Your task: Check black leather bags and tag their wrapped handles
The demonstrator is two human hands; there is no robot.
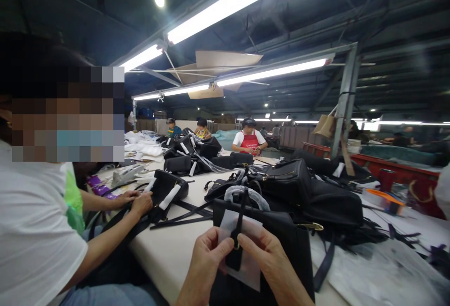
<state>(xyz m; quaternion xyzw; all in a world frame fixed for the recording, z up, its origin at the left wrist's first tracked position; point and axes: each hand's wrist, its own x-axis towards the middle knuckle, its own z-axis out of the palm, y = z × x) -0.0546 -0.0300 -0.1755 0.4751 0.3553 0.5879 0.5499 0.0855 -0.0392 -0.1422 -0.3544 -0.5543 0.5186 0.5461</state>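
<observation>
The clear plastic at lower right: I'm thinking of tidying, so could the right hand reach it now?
Probably yes: the right hand is busy with the slim strap, but the clear plastic lies to its right, with seemingly only the black bag and a loose strap between.

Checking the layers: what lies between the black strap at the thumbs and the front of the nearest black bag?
The head view shows a translucent white sheet lying between the black strap and the nearest black bag.
</observation>
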